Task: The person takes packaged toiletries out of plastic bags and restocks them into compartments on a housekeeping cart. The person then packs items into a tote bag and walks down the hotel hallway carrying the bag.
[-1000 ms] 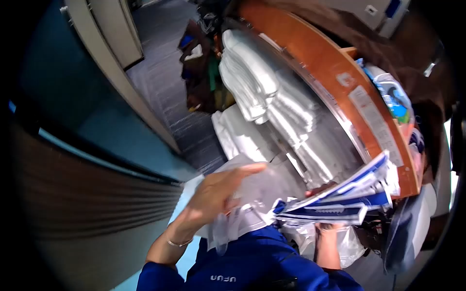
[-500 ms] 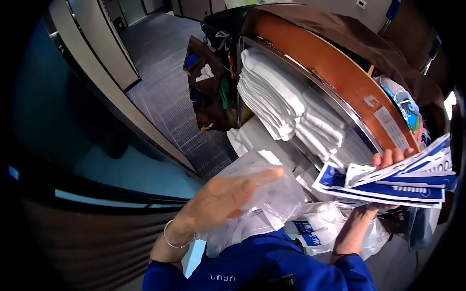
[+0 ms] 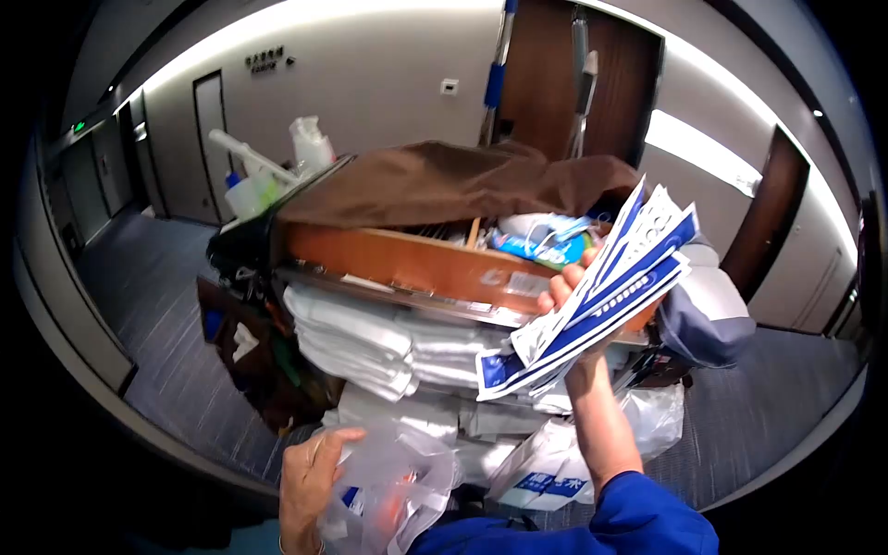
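Holding fanned packets (image 3: 606, 301) at right, clamped in right fingers (image 3: 558, 289) before the wooden panel (image 3: 388, 259); pinching a translucent bag (image 3: 425, 462) near left in left fingers (image 3: 333, 444) (contents unclear). Calls for both grips kept steady.

Bright blue sleeve (image 3: 652, 518), matching blue top (image 3: 504, 537), bare fingers (image 3: 559, 291), perhaps a thin bracelet (image 3: 320, 548)
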Demonstrator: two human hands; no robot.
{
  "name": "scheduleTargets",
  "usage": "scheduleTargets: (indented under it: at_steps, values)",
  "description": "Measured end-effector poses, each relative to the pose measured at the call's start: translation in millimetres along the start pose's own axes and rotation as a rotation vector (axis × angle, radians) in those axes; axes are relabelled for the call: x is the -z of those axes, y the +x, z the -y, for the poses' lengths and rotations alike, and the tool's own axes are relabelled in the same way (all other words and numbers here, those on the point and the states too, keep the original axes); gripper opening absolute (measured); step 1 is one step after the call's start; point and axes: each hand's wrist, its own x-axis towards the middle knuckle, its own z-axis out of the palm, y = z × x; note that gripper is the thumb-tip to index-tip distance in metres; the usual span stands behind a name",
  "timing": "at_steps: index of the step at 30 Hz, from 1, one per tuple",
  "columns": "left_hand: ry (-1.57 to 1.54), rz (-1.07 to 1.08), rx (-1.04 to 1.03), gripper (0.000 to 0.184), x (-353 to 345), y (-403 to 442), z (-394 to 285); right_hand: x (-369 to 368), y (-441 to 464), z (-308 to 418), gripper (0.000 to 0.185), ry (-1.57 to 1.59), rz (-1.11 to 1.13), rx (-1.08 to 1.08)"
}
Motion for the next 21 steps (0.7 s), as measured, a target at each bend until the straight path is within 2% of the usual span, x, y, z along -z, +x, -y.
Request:
scheduleTargets:
  at_steps: [1, 2, 4, 5, 7, 8, 9, 11, 12, 13, 15, 16, 19, 21]
  values:
    - [-0.008, 0.018, -0.031, 0.021, 0.7, 4.1, 4.3, 7.3, 2.9, 0.8, 0.038, 0.071, 0.044, -0.008]
    - [0.119, 0.041, -0.128, 0.02, 5.4, 9.2, 10.2, 14.3, 6.5, -1.0, 0.032, 0.136, 0.131, 0.013]
    - [0.356, 0.072, -0.273, 0.023, 8.6, 18.9, 2.9, 12.6, 10.1, -2.8, 0.032, 0.199, 0.152, 0.043]
    - [0.351, 0.078, -0.306, 0.023, 7.7, 24.0, 2.2, 13.6, 11.9, -2.1, 0.031, 0.207, 0.172, 0.04]
    - [0.53, -0.018, -0.68, 0.031, 5.1, 27.9, 3.5, 14.4, 13.3, -0.7, 0.03, 0.235, 0.224, 0.008]
    - [0.527, -0.107, -0.781, 0.027, -0.3, 32.6, -1.2, 12.2, 12.6, 0.1, 0.03, 0.278, 0.177, 0.002]
    - [0.526, -0.112, -0.808, 0.027, -5.0, 33.9, -6.5, 13.5, 20.1, 2.2, 0.03, 0.207, 0.296, -0.001]
    - [0.003, -0.053, -0.353, 0.026, -11.1, 33.9, -16.1, 14.3, 29.2, 3.0, 0.029, 0.232, 0.323, 0.007]
    - [-0.02, -0.03, -0.275, 0.028, -12.0, 34.4, -26.7, 18.5, 33.1, 3.3, 0.03, 0.245, 0.335, 0.004]
    - [-0.021, -0.028, -0.288, 0.028, -10.3, 41.2, -21.5, 19.6, 35.1, 4.2, 0.03, 0.252, 0.317, 0.002]
    - [-0.275, 0.045, -0.175, 0.029, -6.6, 50.7, -10.3, 21.7, 36.1, 3.3, 0.031, 0.308, 0.363, -0.02]
    - [-0.336, -0.017, -0.14, 0.025, -12.2, 52.3, -13.8, 19.1, 39.4, 4.5, 0.032, 0.312, 0.402, -0.031]
    - [-0.296, -0.016, -0.251, 0.023, -16.5, 65.1, -27.8, 18.6, 43.6, 6.7, 0.035, 0.337, 0.433, -0.041]
    - [-0.336, 0.007, -0.262, 0.027, -20.4, 71.6, -31.0, 15.9, 46.4, 11.4, 0.032, 0.299, 0.422, -0.012]
